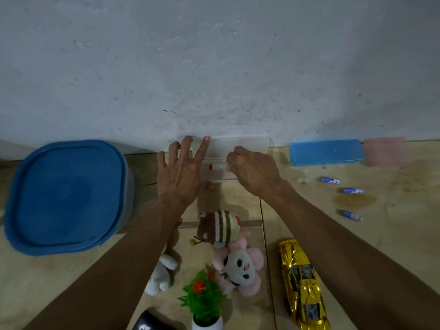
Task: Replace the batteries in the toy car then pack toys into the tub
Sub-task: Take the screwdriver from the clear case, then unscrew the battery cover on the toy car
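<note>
A clear plastic box [247,145] stands against the wall. My left hand [182,171] lies on its left side with fingers spread. My right hand [254,172] is closed over the box, pinching a small clear item with a red end [217,166]; I cannot tell what that item is. The gold toy car [302,282] lies on the floor at lower right. Three blue batteries lie to the right: one [330,180], a second [352,190], a third [350,214]. The tub with a blue lid [64,196] sits at left, lid on.
A striped bee plush [220,228], a pink-petalled panda plush [239,266], a grey plush [163,272] and a potted plastic plant [204,296] lie on the tiled floor between my arms. A blue case [327,152] and a pink one [387,151] rest by the wall. A black object [150,321] is at the bottom edge.
</note>
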Action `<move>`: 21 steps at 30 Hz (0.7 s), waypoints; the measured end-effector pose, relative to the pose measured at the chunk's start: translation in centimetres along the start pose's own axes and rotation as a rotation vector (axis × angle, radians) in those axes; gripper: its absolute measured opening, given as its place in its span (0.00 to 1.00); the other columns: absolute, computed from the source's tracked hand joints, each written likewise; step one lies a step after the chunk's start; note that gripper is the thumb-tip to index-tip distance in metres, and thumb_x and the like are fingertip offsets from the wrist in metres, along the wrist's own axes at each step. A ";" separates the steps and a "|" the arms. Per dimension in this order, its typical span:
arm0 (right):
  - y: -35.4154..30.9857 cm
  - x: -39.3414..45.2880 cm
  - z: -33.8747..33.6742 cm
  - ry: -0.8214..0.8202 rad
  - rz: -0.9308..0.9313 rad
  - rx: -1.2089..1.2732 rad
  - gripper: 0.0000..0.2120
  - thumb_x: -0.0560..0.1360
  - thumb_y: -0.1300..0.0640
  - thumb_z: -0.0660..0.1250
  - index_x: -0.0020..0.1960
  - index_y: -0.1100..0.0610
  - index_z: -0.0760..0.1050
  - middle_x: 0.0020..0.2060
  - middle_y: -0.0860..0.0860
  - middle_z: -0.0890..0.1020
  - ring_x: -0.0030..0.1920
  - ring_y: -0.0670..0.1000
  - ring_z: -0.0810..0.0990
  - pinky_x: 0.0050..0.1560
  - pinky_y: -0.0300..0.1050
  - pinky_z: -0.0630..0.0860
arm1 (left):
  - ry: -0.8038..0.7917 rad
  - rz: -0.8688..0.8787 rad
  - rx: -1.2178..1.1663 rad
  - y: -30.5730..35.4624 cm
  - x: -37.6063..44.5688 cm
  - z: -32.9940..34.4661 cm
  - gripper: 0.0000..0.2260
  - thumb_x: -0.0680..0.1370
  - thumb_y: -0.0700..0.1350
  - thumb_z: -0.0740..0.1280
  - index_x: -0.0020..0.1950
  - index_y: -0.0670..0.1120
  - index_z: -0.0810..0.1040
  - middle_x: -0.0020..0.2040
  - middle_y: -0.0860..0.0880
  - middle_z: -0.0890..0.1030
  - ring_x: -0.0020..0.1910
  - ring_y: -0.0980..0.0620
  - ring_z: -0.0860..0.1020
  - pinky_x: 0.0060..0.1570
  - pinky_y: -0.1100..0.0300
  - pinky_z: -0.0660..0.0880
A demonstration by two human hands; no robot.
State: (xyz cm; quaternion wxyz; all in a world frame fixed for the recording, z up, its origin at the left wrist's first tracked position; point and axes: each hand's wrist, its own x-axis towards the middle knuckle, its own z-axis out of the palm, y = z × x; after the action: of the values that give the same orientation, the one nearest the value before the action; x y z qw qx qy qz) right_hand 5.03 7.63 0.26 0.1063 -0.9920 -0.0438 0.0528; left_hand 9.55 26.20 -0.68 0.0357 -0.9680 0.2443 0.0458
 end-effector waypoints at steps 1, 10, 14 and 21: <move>-0.1 -0.6 -0.4 0.063 0.015 0.042 0.05 0.81 0.55 0.64 0.55 0.54 0.77 0.51 0.50 0.77 0.46 0.53 0.80 0.37 0.48 0.77 | 0.000 -0.003 -0.008 0.0 0.0 0.0 0.50 0.69 0.67 0.73 0.81 0.56 0.46 0.76 0.43 0.57 0.71 0.39 0.61 0.65 0.39 0.67; 2.6 -10.2 -6.1 0.556 0.444 0.751 0.07 0.79 0.57 0.69 0.56 0.58 0.78 0.41 0.42 0.79 0.40 0.36 0.77 0.41 0.27 0.70 | 0.046 -0.066 -0.147 2.0 -1.8 -2.8 0.46 0.69 0.68 0.71 0.80 0.52 0.54 0.75 0.42 0.60 0.71 0.37 0.61 0.66 0.37 0.66; 5.2 -15.6 -6.8 0.571 0.632 0.914 0.10 0.80 0.56 0.68 0.60 0.55 0.78 0.40 0.44 0.80 0.38 0.42 0.79 0.46 0.45 0.81 | 0.187 -0.098 -0.309 6.3 -4.7 -5.3 0.36 0.75 0.63 0.69 0.78 0.49 0.63 0.73 0.41 0.64 0.69 0.38 0.64 0.63 0.40 0.69; 9.2 -25.5 -5.4 0.601 0.785 1.135 0.12 0.75 0.56 0.73 0.51 0.43 0.73 0.46 0.54 0.85 0.48 0.56 0.84 0.49 0.66 0.81 | 0.174 -0.070 -0.524 19.1 -14.4 -5.0 0.30 0.77 0.59 0.68 0.76 0.50 0.67 0.69 0.42 0.70 0.67 0.40 0.67 0.61 0.42 0.72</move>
State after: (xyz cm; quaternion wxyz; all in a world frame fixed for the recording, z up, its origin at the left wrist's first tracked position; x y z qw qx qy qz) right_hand -18.92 -4.92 6.01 0.5821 -0.6993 0.3778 -0.1715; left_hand -11.78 15.73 4.89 -0.2354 -0.9523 0.1927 0.0229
